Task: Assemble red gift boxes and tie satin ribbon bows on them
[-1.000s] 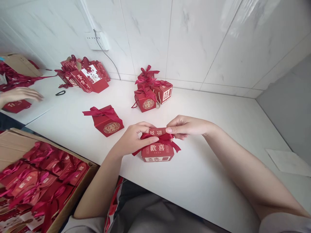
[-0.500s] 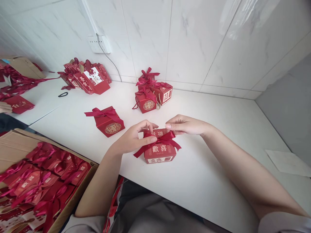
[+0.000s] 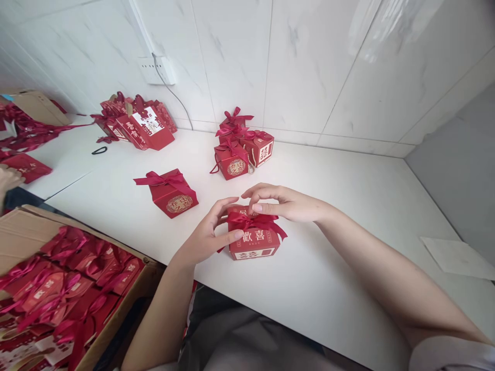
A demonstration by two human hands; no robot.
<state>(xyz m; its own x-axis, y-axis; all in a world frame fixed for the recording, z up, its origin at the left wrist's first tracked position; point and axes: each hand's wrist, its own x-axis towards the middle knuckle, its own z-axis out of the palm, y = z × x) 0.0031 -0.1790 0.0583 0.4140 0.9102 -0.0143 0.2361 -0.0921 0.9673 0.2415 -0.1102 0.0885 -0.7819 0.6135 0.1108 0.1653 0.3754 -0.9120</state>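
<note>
In front of me a red gift box (image 3: 255, 250) with pale Chinese characters stands on the white table (image 3: 320, 293). A dark red satin ribbon bow (image 3: 255, 221) is tied across its top. My left hand (image 3: 211, 232) holds the box at its left side, thumb on the sloping front by the ribbon and index finger raised above the back edge. Over the back right of the top is my right hand (image 3: 278, 201), fingers bent and apart from the thumb, which is close to the bow. Whether its fingertips touch the box, I cannot tell.
One bowed red box (image 3: 176, 198) stands left of my hands, and several bowed boxes (image 3: 232, 162) cluster near the wall. Folded red packaging (image 3: 147, 126) lies back left. A carton (image 3: 141, 281) of red boxes is at lower left. Another person's hand (image 3: 10, 178) shows far left.
My right hand has moved left over the box top. My left hand has slid slightly left and down, its thumb leaving the knot. The left ribbon tail is now mostly hidden.
</note>
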